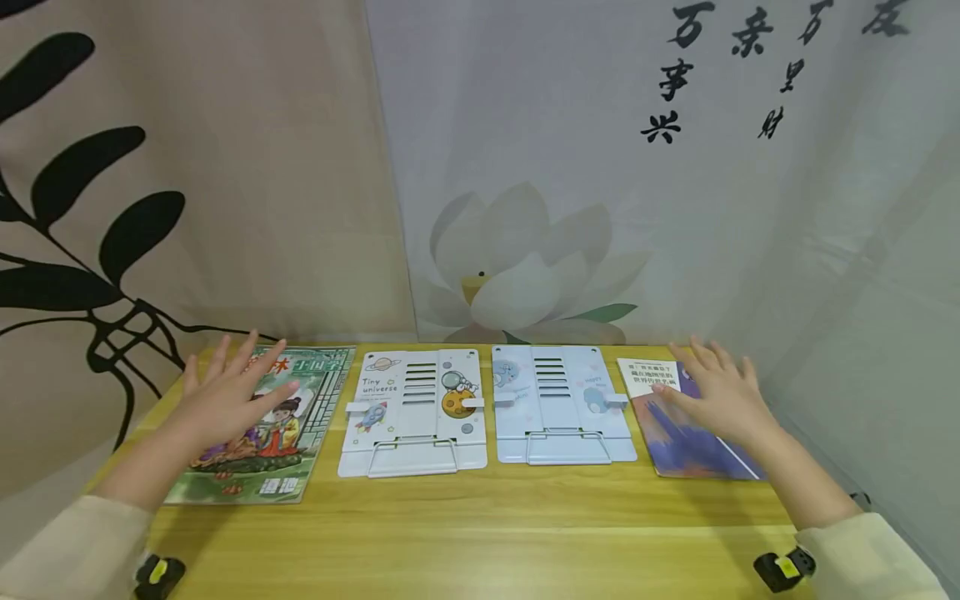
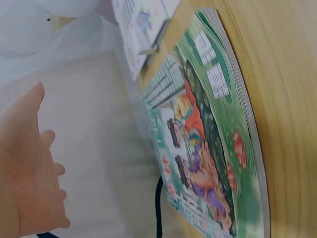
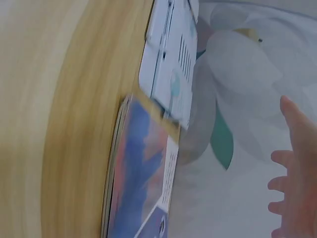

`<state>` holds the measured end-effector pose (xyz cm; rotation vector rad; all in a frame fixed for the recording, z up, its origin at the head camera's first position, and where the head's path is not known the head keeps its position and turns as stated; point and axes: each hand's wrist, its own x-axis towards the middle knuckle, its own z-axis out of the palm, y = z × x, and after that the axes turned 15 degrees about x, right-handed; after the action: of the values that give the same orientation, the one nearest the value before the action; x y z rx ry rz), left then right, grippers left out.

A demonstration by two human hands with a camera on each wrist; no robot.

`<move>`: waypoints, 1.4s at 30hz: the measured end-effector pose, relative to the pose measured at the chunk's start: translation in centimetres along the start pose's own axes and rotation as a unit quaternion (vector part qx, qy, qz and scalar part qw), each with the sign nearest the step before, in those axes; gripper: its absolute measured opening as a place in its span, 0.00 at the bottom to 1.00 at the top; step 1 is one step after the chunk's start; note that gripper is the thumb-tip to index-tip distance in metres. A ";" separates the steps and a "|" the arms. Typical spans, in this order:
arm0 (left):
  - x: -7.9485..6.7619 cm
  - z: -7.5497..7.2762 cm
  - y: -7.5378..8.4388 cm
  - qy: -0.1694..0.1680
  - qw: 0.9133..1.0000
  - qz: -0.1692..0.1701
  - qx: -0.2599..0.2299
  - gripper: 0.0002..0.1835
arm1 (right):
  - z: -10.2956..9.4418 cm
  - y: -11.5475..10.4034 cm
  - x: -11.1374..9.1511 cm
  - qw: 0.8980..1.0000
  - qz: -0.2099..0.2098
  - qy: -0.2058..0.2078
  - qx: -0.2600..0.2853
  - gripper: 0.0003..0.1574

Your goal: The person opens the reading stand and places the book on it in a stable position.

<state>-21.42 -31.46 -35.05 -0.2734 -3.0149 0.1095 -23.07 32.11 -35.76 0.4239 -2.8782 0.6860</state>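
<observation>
Green magazine (image 1: 285, 433) lies below left hand (image 1: 225, 402), purple book (image 1: 686, 442) below right hand (image 1: 723, 398); fingers (image 1: 267, 358) spread.

The magazine (image 1: 277, 443) is green, the book (image 1: 686, 437) partly purple.

Closed in at the back and along both sides by pale cloth (image 1: 285, 167), beige toward the left, cooler grey-white toward the right, with a straight line between the two shades. Printed at left with large black leaves (image 1: 86, 171) on thin stems; in the middle with a faded white lotus flower (image 1: 521, 275), a small green leaf (image 1: 606, 313) beside it; at upper right with black brush characters (image 1: 684, 29). Creased on the right. Furnished with a yellow wooden table (image 1: 465, 542), grained from side to side. Lit softly, rather dimly.
</observation>
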 end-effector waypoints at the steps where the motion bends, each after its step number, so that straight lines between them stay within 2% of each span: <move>1: -0.1 0.1 0.1 0.007 1.000 -0.001 0.000 0.44 | 0.1 -0.4 -0.1 1.000 -0.003 0.003 0.002 0.52; 7: -1.0 0.5 1.1 0.052 0.999 -0.008 -0.012 0.43 | 1.1 -2.6 -0.4 0.999 -0.033 0.033 0.023 0.49; 14: -1.9 1.1 3.7 0.100 0.994 0.007 -0.054 0.41 | 3.7 -5.5 -0.9 0.991 -0.071 0.073 0.088 0.44; 21: -2.8 2.3 6.5 0.131 0.981 0.008 -0.142 0.36 | 7.0 -8.7 -1.1 0.975 -0.111 0.103 0.163 0.36; 27: -3.0 3.8 8.2 0.153 0.964 0.004 -0.216 0.31 | 9.6 -11.3 -1.1 0.958 -0.118 0.099 0.242 0.30; 34: -2.8 5.6 9.7 0.108 0.951 -0.013 -0.291 0.30 | 12.9 -14.0 -0.9 0.936 -0.097 0.052 0.333 0.26; 37: -2.5 6.1 10.2 0.102 0.946 -0.015 -0.307 0.26 | 14.3 -14.9 -0.6 0.927 -0.093 0.038 0.362 0.23; 42: -2.1 7.1 10.5 0.083 0.940 -0.017 -0.332 0.22 | 16.6 -16.1 0.3 0.918 -0.076 0.003 0.389 0.20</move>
<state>-18.33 -21.97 -43.20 -0.2636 -2.7768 -0.8968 -19.75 10.67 -43.67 0.7115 -2.4005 1.7778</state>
